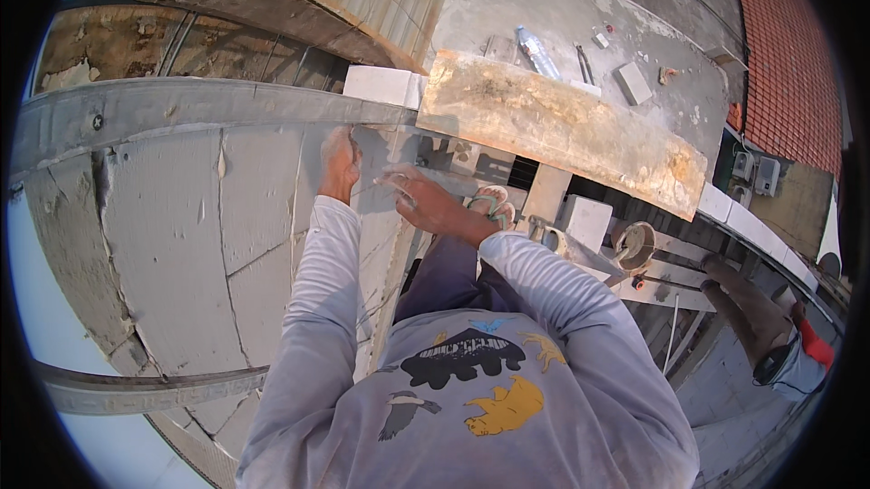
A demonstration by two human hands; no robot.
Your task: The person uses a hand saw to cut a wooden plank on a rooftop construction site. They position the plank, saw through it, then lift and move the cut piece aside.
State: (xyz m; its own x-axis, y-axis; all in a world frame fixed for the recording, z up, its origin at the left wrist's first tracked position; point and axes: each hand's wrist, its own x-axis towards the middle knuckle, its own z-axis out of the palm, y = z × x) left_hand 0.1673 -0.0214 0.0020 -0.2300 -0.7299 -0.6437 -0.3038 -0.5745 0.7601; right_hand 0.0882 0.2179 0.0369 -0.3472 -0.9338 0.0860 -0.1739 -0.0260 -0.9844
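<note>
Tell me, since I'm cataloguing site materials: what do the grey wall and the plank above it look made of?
The grey wall looks like lightweight concrete blocks: matte, chalky, with mortar joints. The plank seems to be weathered wood, stained yellowish and crusted with pale residue.

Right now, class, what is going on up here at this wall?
A person in a grey long-sleeved shirt leans over a wall of pale grey blocks. The left hand rests flat against the block face near the top edge, and the right hand is spread open beside it, holding nothing. A weathered plank lies across the scaffold beyond, and a bucket sits below.
</note>
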